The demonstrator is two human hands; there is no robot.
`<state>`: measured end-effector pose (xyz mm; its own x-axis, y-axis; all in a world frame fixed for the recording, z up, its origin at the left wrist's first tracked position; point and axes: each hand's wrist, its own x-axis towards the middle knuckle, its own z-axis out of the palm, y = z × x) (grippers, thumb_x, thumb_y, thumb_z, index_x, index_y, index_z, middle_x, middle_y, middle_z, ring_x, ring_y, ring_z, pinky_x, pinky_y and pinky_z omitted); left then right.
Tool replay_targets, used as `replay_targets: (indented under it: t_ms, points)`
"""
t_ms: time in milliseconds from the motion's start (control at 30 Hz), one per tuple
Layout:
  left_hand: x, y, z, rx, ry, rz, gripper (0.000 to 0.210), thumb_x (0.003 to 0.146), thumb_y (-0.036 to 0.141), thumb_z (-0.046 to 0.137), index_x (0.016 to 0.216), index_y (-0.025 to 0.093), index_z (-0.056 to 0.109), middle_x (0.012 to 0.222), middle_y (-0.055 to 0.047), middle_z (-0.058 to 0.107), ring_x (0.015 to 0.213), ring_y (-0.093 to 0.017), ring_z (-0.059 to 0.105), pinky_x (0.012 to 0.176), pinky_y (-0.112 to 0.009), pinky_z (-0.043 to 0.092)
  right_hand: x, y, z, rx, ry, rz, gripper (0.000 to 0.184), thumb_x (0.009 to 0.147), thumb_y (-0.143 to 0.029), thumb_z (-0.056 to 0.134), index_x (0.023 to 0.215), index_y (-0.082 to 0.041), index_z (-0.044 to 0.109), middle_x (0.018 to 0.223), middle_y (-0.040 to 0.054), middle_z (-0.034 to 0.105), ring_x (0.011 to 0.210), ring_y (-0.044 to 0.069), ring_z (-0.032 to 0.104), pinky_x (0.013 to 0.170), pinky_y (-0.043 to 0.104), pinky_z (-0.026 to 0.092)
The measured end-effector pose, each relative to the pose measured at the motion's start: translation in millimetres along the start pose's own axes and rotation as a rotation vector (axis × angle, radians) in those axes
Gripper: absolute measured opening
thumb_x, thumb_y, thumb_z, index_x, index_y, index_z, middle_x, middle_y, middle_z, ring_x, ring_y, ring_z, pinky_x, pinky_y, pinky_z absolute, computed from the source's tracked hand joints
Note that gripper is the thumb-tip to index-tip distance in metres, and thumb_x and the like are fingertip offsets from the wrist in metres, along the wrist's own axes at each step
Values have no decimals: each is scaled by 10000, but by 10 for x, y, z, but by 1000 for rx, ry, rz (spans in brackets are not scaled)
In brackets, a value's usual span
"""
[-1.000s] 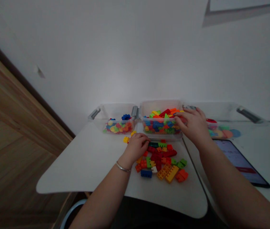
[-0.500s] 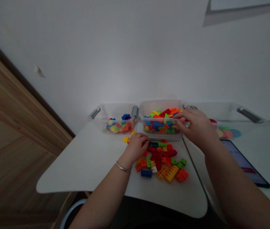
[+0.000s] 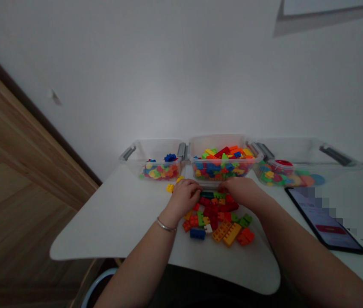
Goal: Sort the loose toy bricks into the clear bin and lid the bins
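Loose toy building bricks lie in a pile on the white table (image 3: 110, 218), among them a blue brick (image 3: 197, 234), a yellow brick (image 3: 231, 234) and a dark red brick (image 3: 229, 207). My left hand (image 3: 186, 194) rests at the pile's back left with curled fingers, its tips beside a dark green brick (image 3: 207, 194). At the back right, my right hand (image 3: 240, 191) bends over the bricks, fingertips in front of the middle box. What either hand's fingers hold, if anything, is hidden. Just behind them stands the clear middle box (image 3: 226, 160), full of mixed bricks.
A clear left box (image 3: 139, 152) holds small colourful pieces. Coloured discs show in the clear right box (image 3: 296, 147). On the right lies a tablet (image 3: 322, 220), partly pixelated. Yellow pieces (image 3: 170, 188) sit left of my left hand. A white wall rises behind the boxes.
My right hand has moved down and left, from the middle box's right rim to the back of the brick pile. My left hand stays put.
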<state>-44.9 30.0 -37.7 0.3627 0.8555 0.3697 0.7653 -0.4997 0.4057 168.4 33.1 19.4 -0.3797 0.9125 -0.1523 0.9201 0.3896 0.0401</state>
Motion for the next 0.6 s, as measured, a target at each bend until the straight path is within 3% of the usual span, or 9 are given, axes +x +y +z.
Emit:
replay_targets:
  t_ms: [600]
  points:
    - [-7, -23, 5, -13, -16, 20, 183, 883, 204, 552, 927, 207, 730, 1019, -59, 697, 991, -204, 607, 936, -365, 473, 2, 44, 76, -50, 82, -12, 203, 857, -189, 535, 881, -186, 737, 891, 132, 749, 844, 272, 717, 652, 330, 507]
